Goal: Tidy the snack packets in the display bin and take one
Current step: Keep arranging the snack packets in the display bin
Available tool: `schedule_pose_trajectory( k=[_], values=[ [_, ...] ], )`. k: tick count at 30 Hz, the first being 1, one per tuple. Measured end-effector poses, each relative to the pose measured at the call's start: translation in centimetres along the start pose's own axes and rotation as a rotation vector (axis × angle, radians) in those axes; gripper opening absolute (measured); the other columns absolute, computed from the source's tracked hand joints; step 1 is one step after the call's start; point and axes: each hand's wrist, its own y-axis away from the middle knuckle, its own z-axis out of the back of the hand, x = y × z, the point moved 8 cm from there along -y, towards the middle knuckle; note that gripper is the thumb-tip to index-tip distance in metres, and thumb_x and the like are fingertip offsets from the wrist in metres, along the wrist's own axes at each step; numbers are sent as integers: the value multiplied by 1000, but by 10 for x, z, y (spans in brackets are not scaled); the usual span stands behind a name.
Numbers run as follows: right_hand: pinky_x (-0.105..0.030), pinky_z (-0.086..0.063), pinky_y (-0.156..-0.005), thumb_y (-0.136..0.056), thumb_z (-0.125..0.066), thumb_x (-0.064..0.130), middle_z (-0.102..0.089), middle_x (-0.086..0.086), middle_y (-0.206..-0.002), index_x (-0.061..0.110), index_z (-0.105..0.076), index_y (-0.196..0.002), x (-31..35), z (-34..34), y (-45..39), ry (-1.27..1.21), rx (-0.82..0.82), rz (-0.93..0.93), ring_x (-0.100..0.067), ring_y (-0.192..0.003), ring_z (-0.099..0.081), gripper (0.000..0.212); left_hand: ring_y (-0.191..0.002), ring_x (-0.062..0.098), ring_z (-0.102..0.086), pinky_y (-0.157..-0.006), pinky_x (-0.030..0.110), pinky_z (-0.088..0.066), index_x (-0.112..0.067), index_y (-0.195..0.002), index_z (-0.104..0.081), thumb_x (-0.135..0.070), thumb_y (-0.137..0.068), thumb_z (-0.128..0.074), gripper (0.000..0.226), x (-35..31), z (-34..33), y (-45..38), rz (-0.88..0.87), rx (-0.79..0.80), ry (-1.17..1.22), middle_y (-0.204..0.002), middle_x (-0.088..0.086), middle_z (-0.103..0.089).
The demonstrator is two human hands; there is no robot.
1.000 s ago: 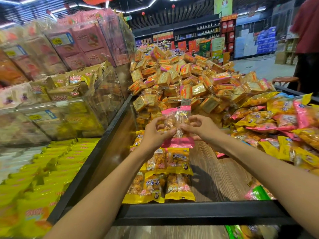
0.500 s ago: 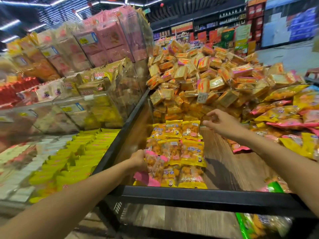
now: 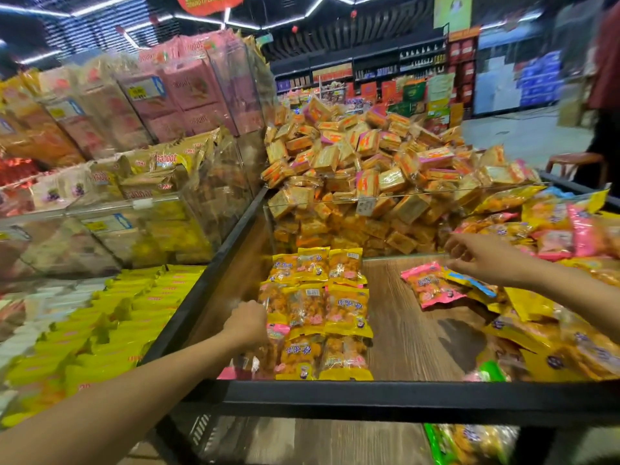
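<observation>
Head view: pink packet (image 3: 432, 285) lies on the bin floor (image 3: 402, 317), light, crinkly, slippery; best pinched by a sealed edge. Right hand (image 3: 483, 260) hovers loosely spread above. Left hand (image 3: 246, 325) grips a packet (image 3: 275, 333) beside yellow rows (image 3: 330, 303).

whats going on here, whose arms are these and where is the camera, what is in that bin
No machine here: these are a person's two bare arms, filmed by one wide-angle camera worn on their head, looking forward and down. They stand at a black-framed wooden-floored display bin in a shop. The left hand reaches into the neat rows of yellow snack packets at the bin's left side and seems to have its grip on a pink-edged clear packet, though the fingers are partly hidden. The right hand hovers, fingers loosely curled and holding nothing, above a loose pink snack packet on the wood. Behind a clear divider is a heap of orange square packets.
</observation>
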Motion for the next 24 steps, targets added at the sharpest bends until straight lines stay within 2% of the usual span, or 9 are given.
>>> schedule_pose_trajectory(
  k=[2,7,10,15,17,19,20,22,24],
  values=[
    [-27,-41,-75,-92,-59,30,-62,-8,-114,8,-54,-120,-14,6,3,90,-3,21,-18,-94,-56,36,-112,27,-54,-84,31,-47,-2,-122,-48,-8,-92,-55,31,-28,16,-6,-42,-108,46,-122,12,-51],
    [-24,-33,-72,-92,-57,30,-56,4,-103,15,-53,-117,-34,2,9,158,-61,113,-13,-94,-52,29,-124,31,-45,-92,36,-41,-1,-133,-38,-21,-98,-49,41,-154,30,-29,-330,-192,104,-136,16,-44],
    [-29,-41,-79,-92,-57,32,-54,6,-103,17,-52,-119,-38,0,4,130,-72,130,-16,-98,-54,30,-124,34,-45,-97,37,-38,2,-131,-42,-28,-99,-45,44,-224,12,-46,-406,-100,219,-135,22,-46],
    [-40,-47,-87,-93,-54,38,-56,4,-110,21,-49,-121,-42,5,1,144,-55,105,-17,-101,-54,33,-104,34,-57,-83,29,-43,1,-123,-56,-30,-102,-38,41,-303,-31,-64,-421,117,388,-114,22,-60],
    [-39,-47,-87,-93,-54,36,-56,2,-112,19,-47,-122,-43,8,1,143,-69,106,-18,-102,-53,34,-81,22,-58,-65,20,-42,0,-104,-60,-26,-102,-40,32,-317,-47,-73,-345,196,521,-88,12,-57],
    [-40,-47,-85,-94,-53,34,-56,-2,-111,15,-48,-120,-42,11,2,162,-90,117,-20,-101,-53,33,-90,22,-59,-69,22,-38,-4,-87,-56,-24,-98,-49,24,-323,-61,-86,-243,199,671,-91,9,-56],
    [-40,-47,-84,-94,-53,33,-56,-3,-109,14,-48,-119,-41,12,2,172,-99,123,-21,-100,-53,32,-102,24,-59,-78,24,-41,-2,-96,-58,-22,-94,-56,20,-324,-65,-92,-187,179,767,-104,12,-59],
    [-39,-47,-82,-94,-53,32,-55,-3,-108,14,-47,-117,-39,13,3,172,-111,137,-20,-97,-52,30,-108,28,-58,-89,31,-47,1,-116,-53,-9,-85,-68,36,-325,-70,-95,-80,201,995,-118,16,-60],
    [-36,-47,-80,-94,-53,31,-55,-1,-107,15,-47,-116,-38,14,4,151,-130,150,-18,-95,-51,28,-91,26,-60,-78,32,-51,-2,-112,-48,4,-81,-69,38,-326,-76,-92,9,337,1193,-100,16,-61]
  ],
)
